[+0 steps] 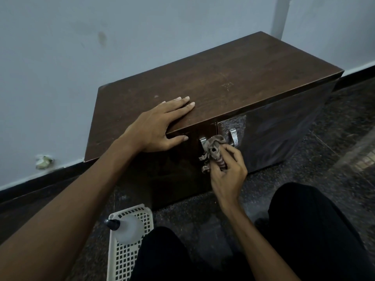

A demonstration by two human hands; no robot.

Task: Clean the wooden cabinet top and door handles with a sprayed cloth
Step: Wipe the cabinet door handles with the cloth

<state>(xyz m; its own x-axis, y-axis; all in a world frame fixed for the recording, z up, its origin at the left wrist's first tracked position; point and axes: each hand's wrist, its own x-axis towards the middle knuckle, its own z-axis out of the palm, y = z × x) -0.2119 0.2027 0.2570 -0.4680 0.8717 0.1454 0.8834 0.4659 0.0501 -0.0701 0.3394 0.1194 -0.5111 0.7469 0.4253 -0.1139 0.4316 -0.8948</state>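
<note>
1. At 7 o'clock, nearest the camera, a spray bottle (128, 230) lies in a white lattice basket (123, 262) on the speckled floor. Neither hand touches it, so the spraying looks finished.
2. Toward 5 o'clock of centre, the right hand (227, 173) curls its fingers round a bunched striped cloth (214, 150), pressing it to the left door handle (203, 141).
3. Just beside the cloth, at its 2 o'clock, the right door handle (233, 136) stands uncovered and probably awaits its turn.
4. At centre, the left hand (160, 126) lies flat on the front edge of the cabinet top (243, 74), fingers straight, holding nothing.
5. Toward 1 o'clock the top runs back to the wall, faintly scuffed. Whether it has been wiped cannot be told.
</note>
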